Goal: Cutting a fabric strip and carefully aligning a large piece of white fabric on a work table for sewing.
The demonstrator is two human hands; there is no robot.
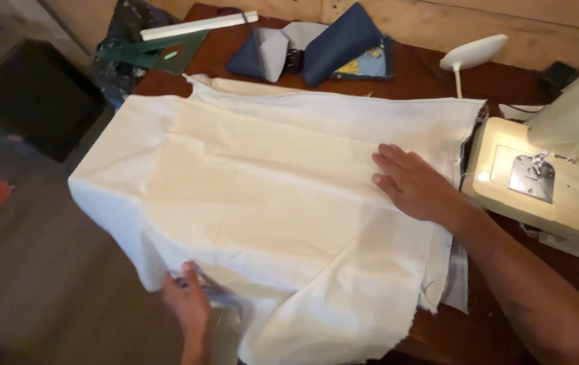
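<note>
Large cream-white cotton cloth spread across the dark red-brown wooden surface, draping over its left edge and near edge. Right hand pressed flat on it near the surface's right edge, grip open, beside the cream sewing machine. Left hand at the near edge, grip pinching the cloth's hanging hem.

Dark wooden table, plank wall, grey floor.
</note>
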